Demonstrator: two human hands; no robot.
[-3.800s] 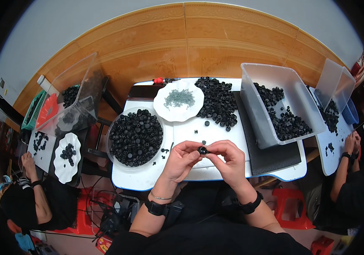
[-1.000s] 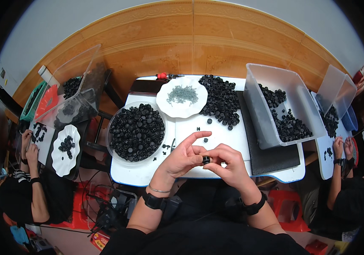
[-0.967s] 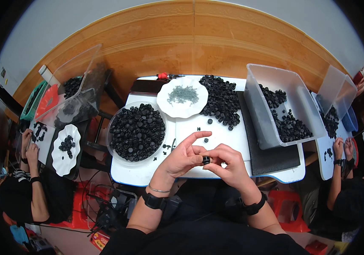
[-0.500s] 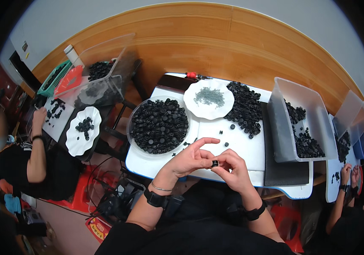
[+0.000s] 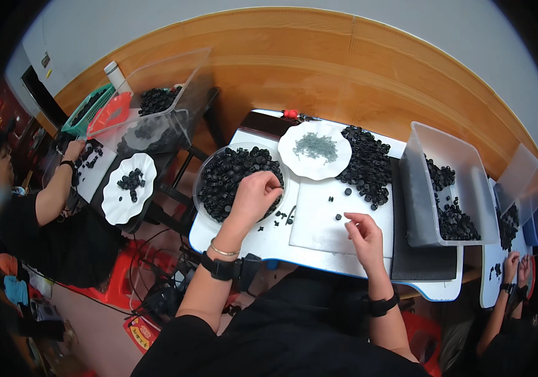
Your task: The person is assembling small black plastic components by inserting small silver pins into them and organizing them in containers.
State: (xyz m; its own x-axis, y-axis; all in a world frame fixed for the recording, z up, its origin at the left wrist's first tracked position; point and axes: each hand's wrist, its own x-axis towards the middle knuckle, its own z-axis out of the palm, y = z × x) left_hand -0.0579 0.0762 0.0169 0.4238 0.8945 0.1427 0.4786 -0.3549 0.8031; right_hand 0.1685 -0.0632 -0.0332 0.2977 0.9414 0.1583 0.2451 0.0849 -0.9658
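Observation:
Over the right side of a round clear tub [image 5: 195, 200] full of small black caps [image 5: 225, 179], my left hand [image 5: 255, 198] is closed with curled fingers. What it pinches, if anything, is hidden. My right hand [image 5: 365, 240] hovers above the white table, thumb and forefinger apart and nothing visible between them. Just beyond its fingertips lies a single black cap [image 5: 338, 217]. Another cap [image 5: 348, 191] and a tiny black part [image 5: 330, 199] lie farther back. Several small black bits [image 5: 279, 214] are scattered beside the tub.
A white scalloped plate [image 5: 291, 164] holds small clear pieces behind the tub. Next to it spreads a heap of black parts [image 5: 369, 164]. A translucent bin [image 5: 416, 188] stands at right on a dark mat [image 5: 416, 267]. Co-workers sit at both sides.
My hands have parted. The left went up and left to the tub; the right moved slightly right. The black part they held together no longer shows in them.

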